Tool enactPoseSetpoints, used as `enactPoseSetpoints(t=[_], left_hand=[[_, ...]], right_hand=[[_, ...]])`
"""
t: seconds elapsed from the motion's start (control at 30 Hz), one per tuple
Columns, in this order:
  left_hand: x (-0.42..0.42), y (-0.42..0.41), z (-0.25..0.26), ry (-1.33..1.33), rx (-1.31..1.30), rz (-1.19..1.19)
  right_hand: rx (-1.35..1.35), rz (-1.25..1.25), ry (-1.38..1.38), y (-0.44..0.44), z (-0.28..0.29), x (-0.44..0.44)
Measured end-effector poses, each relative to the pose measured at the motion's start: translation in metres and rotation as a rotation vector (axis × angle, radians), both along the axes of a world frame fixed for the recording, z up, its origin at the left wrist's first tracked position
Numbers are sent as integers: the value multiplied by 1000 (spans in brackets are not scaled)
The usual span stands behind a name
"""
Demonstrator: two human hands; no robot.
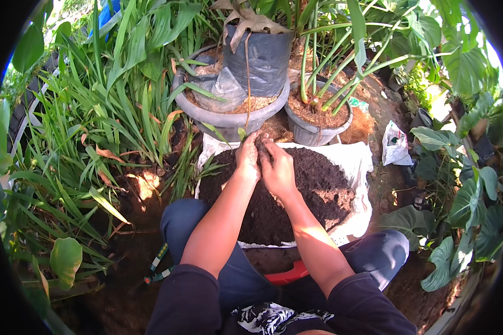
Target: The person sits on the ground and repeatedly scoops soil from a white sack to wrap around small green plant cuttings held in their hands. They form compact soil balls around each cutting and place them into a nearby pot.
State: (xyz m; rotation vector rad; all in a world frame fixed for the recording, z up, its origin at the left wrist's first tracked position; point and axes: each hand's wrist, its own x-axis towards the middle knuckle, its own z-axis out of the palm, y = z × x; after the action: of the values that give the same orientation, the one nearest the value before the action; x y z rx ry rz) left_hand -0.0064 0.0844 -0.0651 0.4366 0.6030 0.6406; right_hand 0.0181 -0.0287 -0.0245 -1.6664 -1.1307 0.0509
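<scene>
My left hand (248,158) and my right hand (278,165) are pressed together above a mound of dark potting soil (318,176). Soil coats the fingers of both hands. Dark matter shows between the palms, but whether it is a held clump or only dirty fingers I cannot make out. A small green leaf (242,133) shows just beyond my left fingertips; its stem is hidden. Beneath the soil lies a white woven sack (358,161), spread flat between my bent legs. Cut green stalks with narrow leaves (184,180) rest along its left edge.
Past the sack stand a wide grey plastic pot (226,119) holding a black grow bag (257,63), and a smaller grey pot (318,132). Green-handled pruning shears (159,266) lie by my left knee. A red plastic object (287,273) sits between my legs. A white plastic bag (396,144) lies right.
</scene>
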Motion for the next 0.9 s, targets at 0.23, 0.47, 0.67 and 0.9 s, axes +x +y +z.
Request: enactPoseSetpoints(t=[0.23, 0.47, 0.67, 0.9], left_hand=[[2, 20, -10, -179, 23, 89], [-13, 7, 22, -239, -45, -41], [-15, -5, 43, -148, 5, -87], [-19, 5, 37, -285, 28, -198]], right_hand=[[6, 88, -105, 8, 10, -7], [40, 25, -174, 4, 16, -5], [-66, -117, -303, -3, 22, -4], [72, -14, -142, 0, 35, -5]])
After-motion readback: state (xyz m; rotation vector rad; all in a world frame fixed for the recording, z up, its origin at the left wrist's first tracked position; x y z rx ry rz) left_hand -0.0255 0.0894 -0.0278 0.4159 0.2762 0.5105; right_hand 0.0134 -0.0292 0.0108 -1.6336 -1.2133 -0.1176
